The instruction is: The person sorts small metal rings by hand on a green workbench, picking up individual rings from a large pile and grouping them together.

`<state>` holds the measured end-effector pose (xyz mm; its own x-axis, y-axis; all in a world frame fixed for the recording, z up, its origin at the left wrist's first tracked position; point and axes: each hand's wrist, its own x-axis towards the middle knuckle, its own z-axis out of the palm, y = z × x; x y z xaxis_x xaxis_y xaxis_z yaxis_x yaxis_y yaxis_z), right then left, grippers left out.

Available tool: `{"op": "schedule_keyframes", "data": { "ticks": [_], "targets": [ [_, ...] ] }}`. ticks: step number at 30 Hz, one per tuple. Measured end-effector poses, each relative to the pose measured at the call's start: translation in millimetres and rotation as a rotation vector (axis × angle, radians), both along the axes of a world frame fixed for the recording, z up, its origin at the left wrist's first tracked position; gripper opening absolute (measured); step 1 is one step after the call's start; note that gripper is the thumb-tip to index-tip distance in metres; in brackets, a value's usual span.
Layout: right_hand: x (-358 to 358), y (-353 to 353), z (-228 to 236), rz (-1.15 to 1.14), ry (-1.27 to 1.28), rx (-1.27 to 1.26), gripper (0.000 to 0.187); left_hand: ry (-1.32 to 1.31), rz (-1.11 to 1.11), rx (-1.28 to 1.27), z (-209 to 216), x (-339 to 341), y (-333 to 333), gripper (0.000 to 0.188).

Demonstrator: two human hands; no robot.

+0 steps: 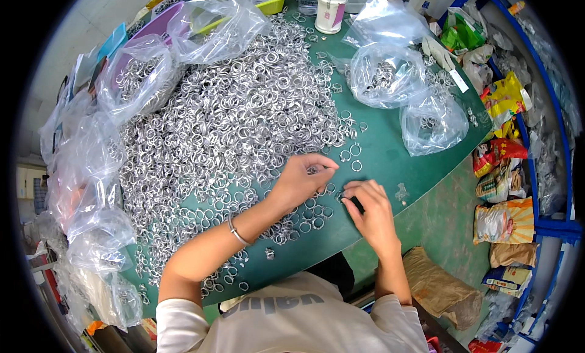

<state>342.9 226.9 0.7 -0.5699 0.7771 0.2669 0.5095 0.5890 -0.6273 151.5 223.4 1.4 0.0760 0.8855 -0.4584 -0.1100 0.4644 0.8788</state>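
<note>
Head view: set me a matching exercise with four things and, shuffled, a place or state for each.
1. Silver rings
2. Left hand
3. White cup
4. Brown sack

A. Upright at the far side of the green tabletop
B. Bangle on its forearm
C. Off the green tabletop, at the picture's lower right
D. Heaped in a broad pile

Pairs: 1-D, 2-B, 3-A, 4-C
</note>
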Motion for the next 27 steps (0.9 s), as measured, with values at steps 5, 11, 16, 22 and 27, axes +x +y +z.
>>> {"op": "schedule_keyframes", "data": {
  "ticks": [5, 11, 16, 22, 27],
  "targets": [
    [-1.6, -4.5, -9.5, -0.313, 0.303, -0.339, 0.025, -0.299, 0.106, -0.123, 0.6, -6.8, 1.7, 0.016],
    [15.8, 3.0, -9.6, -0.303, 0.248, -0.294, 0.023, -0.26, 0.08, -0.153, 1.0, -5.1, 9.0, 0.018],
    [24.8, 11.0, -10.1, -0.385, 0.422, -0.358, 0.028, 0.037, -0.016, 0.064, -3.8, 1.5, 6.4, 0.015],
    [21.9, 54.4, -18.3, -0.419, 0.791, -0.779, 0.026, 1.082, -0.187, 0.743, -5.3, 34.6, 37.4, 0.016],
    [13.8, 75.7, -21.3, -0.479, 0.288, -0.424, 0.024, 1.214, -0.474, 0.624, -3.4, 29.5, 37.1, 0.014]
  ]
}}
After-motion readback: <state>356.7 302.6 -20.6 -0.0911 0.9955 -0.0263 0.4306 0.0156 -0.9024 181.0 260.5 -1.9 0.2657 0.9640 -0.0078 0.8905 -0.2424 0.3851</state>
